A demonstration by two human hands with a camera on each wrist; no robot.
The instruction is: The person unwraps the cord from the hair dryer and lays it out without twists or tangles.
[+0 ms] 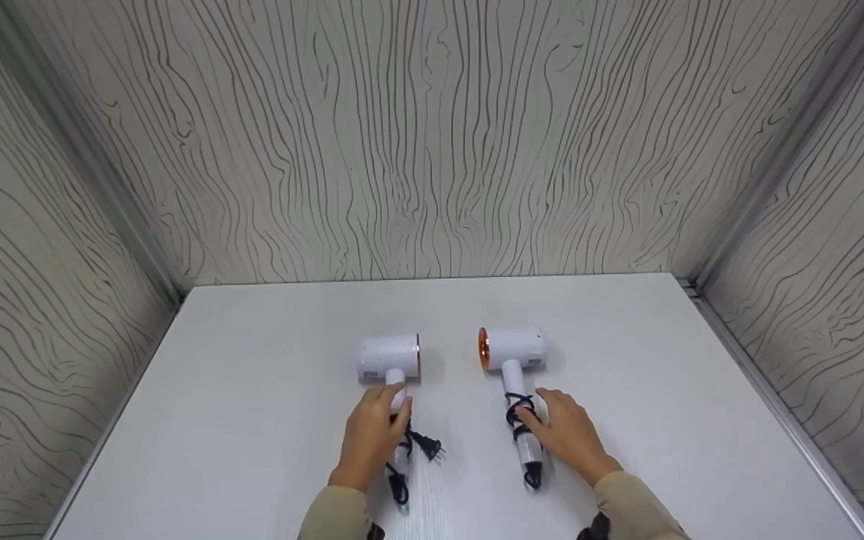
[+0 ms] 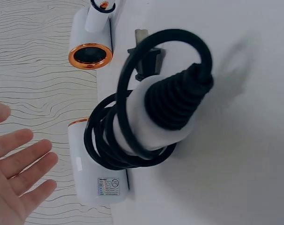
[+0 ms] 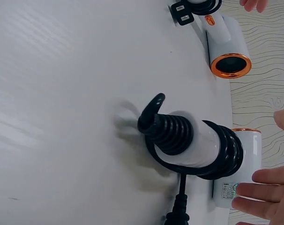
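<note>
Two white hair dryers with copper-coloured rims lie on a white table, their nozzle ends facing each other. Over the handle of the left hair dryer (image 1: 389,356) is my left hand (image 1: 369,433), fingers spread and relaxed. In the left wrist view that hand (image 2: 20,171) is apart from the handle. A black cord (image 2: 104,136) is wound round the handle, its plug (image 1: 427,445) to the right. My right hand (image 1: 571,435) hovers at the right side of the other hair dryer (image 1: 516,348), fingers extended, gripping nothing. Black cord (image 3: 231,152) also wraps this one's handle.
The white table (image 1: 252,360) is enclosed by wood-grain patterned panels (image 1: 432,150) at the back and both sides. Grey metal strips (image 1: 769,172) run along the corners.
</note>
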